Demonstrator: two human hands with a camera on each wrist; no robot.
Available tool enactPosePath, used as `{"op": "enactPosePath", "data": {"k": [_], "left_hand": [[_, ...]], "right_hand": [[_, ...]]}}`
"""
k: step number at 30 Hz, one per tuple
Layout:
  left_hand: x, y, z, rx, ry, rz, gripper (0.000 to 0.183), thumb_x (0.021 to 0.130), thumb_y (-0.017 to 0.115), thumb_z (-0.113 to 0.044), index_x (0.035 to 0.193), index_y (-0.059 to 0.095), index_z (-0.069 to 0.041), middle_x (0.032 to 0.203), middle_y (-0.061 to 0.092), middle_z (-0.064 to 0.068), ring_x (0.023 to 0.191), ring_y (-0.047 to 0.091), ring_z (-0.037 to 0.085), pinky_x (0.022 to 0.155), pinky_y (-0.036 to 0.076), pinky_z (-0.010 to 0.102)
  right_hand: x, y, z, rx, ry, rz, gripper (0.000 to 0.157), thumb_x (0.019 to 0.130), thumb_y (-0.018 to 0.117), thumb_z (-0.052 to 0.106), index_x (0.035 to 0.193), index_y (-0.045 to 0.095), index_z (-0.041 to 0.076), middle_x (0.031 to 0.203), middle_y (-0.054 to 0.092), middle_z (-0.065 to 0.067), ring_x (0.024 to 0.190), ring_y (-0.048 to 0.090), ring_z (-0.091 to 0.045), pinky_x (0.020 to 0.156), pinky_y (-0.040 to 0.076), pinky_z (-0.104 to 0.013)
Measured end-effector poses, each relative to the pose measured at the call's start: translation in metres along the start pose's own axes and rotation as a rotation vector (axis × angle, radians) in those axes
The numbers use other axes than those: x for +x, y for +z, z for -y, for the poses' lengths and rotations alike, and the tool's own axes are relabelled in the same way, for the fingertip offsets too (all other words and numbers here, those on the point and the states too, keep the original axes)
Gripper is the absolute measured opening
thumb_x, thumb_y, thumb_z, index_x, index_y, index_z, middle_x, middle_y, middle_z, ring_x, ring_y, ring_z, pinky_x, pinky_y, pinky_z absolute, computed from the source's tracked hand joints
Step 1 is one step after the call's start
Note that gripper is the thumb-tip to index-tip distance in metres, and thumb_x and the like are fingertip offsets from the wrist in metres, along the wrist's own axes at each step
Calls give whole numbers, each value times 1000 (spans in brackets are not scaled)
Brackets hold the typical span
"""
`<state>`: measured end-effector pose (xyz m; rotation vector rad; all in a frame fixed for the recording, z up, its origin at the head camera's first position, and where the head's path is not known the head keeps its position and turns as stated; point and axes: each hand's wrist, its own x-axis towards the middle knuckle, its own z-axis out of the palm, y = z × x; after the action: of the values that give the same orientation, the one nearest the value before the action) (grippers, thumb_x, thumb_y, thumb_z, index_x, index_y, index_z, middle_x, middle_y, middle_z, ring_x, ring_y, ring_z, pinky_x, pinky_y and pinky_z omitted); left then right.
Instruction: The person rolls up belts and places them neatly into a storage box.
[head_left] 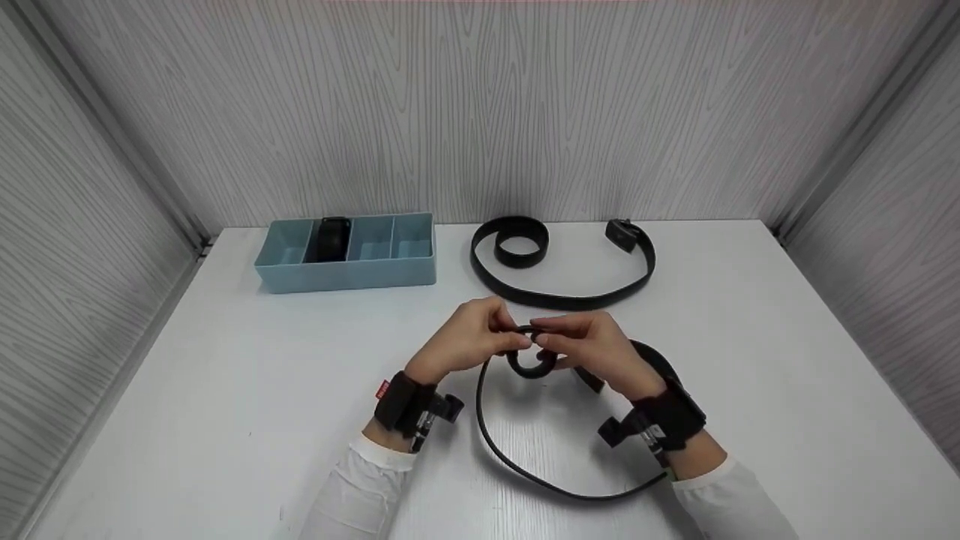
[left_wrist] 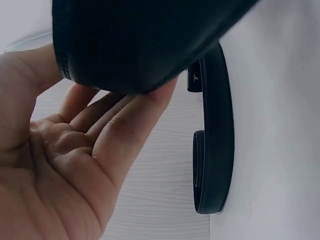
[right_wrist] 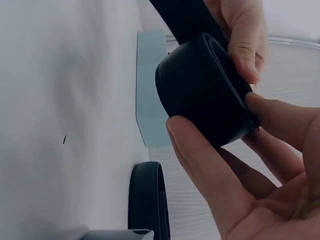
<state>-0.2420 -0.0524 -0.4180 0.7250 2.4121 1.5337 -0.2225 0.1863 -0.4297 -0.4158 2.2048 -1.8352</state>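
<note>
left hand (head_left: 474, 334) + right hand (head_left: 596, 351) pinch round coil of smooth black strap (right_wrist: 192, 92) | similar belt (head_left: 566, 302), spiral-ended, beyond hands | blue divided tray (head_left: 345, 280) forward-left

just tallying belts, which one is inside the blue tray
The rolled belt in the tray, second compartment from the left; the held belt and the belt beyond it are outside.

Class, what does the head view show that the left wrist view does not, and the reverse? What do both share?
Only the head view shows the tray, the black roll in it and the right hand. Only the left wrist view shows the palm of the left hand and a pale mark on the buckle. Both show that hand, the belt it holds and the far belt.
</note>
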Motion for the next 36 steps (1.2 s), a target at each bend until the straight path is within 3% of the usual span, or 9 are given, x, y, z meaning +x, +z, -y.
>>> {"op": "enactPosePath", "data": {"k": [7,11,19,27,36], "left_hand": [[2,2,1,15,-29,-95,30,92,83,-31,95,61,-10,93,73,1,80,68,14,66,46,29],[1,2,1,7,-29,-106,29,93,82,-30,96,61,-10,91,73,2,79,70,15,66,46,30],[1,1,1,-10,19,-101,23,94,81,-22,91,64,-7,81,73,3,72,67,12,61,45,27],[1,-1,3,9,39,9,23,91,84,-20,87,64,-7,82,74,0,71,63,9,62,43,27],[1,1,2,4,-34,-78,27,92,83,-30,97,65,-10,88,73,0,78,67,14,66,46,30]], "right_hand": [[3,4,-2,122,-15,-137,40,98,73,10,135,65,-6,125,72,-18,95,74,-22,80,61,-39],[4,6,-2,203,-15,-200,40,99,72,6,135,63,-8,125,70,-23,91,74,-22,81,61,-41],[3,3,-1,172,-14,-150,40,98,74,9,134,66,-5,130,67,-27,96,74,-25,84,60,-44],[0,-5,2,13,13,-16,42,97,76,15,133,67,-4,123,73,-14,96,74,-19,80,61,-38],[2,4,-2,156,-18,-139,38,97,74,9,132,67,-5,122,73,-16,96,73,-24,81,61,-42]]}}
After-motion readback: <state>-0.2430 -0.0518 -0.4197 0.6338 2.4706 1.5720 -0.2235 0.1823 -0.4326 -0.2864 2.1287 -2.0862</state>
